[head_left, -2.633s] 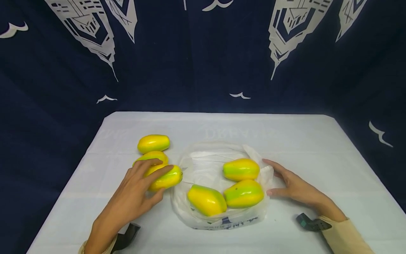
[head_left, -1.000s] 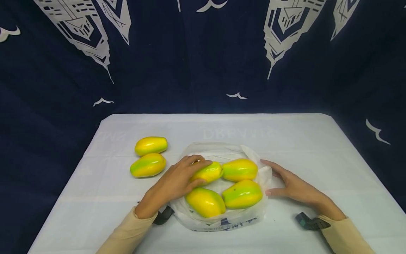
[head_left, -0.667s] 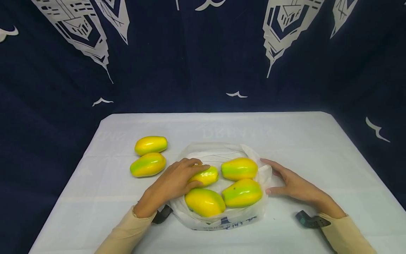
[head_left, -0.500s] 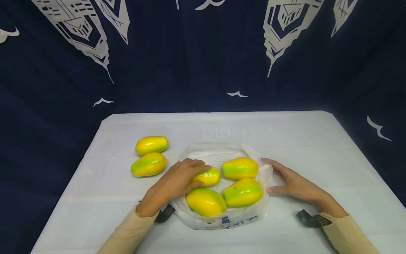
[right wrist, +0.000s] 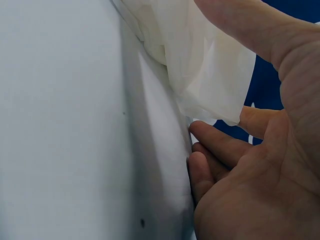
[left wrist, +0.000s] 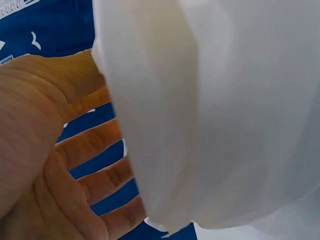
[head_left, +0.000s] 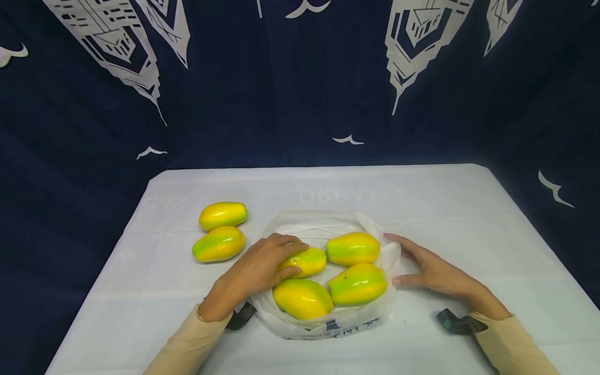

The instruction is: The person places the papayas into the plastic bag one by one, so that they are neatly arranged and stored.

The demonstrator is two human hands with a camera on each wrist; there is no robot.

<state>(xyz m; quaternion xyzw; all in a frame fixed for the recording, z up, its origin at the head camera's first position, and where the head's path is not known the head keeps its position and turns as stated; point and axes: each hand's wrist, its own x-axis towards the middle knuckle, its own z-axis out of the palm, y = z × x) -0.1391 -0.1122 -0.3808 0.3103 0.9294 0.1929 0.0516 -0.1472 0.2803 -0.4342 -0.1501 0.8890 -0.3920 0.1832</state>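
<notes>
My left hand (head_left: pixel 264 264) is curled over a yellow-green papaya (head_left: pixel 309 261) at the left inside of a white plastic bag (head_left: pixel 323 333). Three more papayas lie in the bag: one at back right (head_left: pixel 353 248), one at front right (head_left: pixel 358 284), one at front left (head_left: pixel 302 299). In the left wrist view the bag's side (left wrist: pixel 225 110) hides my fingertips and the fruit. Spread, fairly straight fingers of my right hand (head_left: pixel 433 271) touch the bag's right edge. The right wrist view shows the bag's film (right wrist: pixel 215 75) between thumb and fingers.
Two papayas lie on the white-covered table (head_left: pixel 450 208) left of the bag, one farther back (head_left: pixel 222 215) and one nearer (head_left: pixel 218 244). A dark blue cloth (head_left: pixel 281 94) with white prints hangs behind. Dark wrist devices sit under both wrists.
My left hand has carried a papaya rightward from the group on the left into the bag and lowered it there. My right hand has stayed at the bag's right edge.
</notes>
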